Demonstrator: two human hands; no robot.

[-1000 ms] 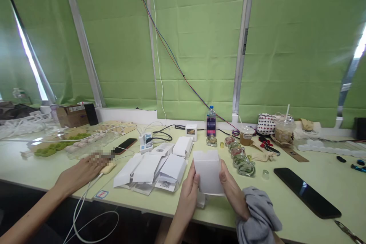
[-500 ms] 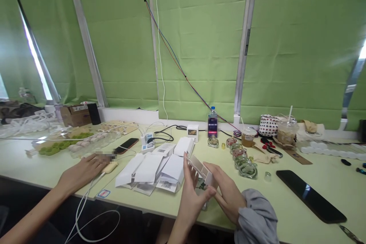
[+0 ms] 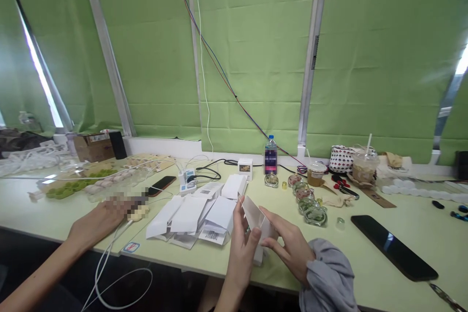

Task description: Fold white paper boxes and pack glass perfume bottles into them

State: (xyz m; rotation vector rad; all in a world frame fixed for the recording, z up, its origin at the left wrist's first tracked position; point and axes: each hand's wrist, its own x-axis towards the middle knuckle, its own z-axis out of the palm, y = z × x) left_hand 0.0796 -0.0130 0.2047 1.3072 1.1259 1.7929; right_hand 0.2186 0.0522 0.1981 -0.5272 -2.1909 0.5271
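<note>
Your left hand [image 3: 242,243] and right hand [image 3: 294,244] both have fingers clamped on a tilted white paper carton [image 3: 252,213], held up over the near edge of the worktop [image 3: 420,224], just right of the white carton pile [image 3: 188,212], left of the round clear containers [image 3: 315,215] and black smartphone [image 3: 393,246].

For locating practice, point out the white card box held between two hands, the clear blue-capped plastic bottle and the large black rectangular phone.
White card box [image 3: 252,212]: head view, flat side.
Clear plastic bottle [image 3: 271,160]: head view, label.
Black phone [image 3: 394,247]: head view, screen.
</note>
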